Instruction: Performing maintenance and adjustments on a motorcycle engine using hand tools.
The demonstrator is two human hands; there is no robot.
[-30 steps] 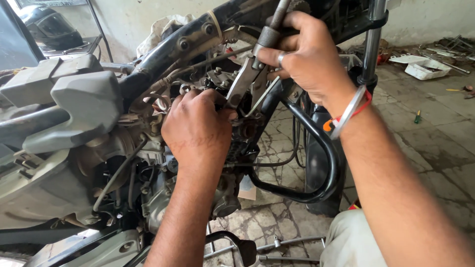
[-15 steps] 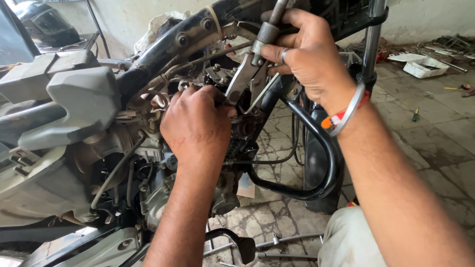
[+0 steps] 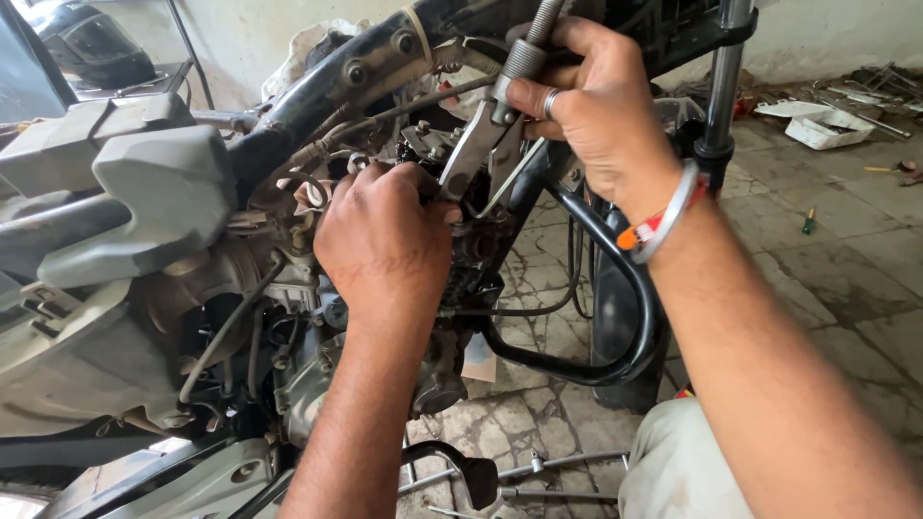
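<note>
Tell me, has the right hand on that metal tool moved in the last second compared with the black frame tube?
No, not noticeably. The right hand grips the metal tool at the same spot just below the black frame tube; only the camera view shifted slightly.

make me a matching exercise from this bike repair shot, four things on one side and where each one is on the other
Things:
1. black rounded helmet
2. white shallow plastic tray
3. silver metal bangle with an orange bead
4. black curved metal crash guard tube

Places:
A. on the right wrist
B. on the floor at the far right
C. top left corner, behind the motorcycle
D. looping below the right forearm, beside the engine

Pairs: 1-C, 2-B, 3-A, 4-D
</note>
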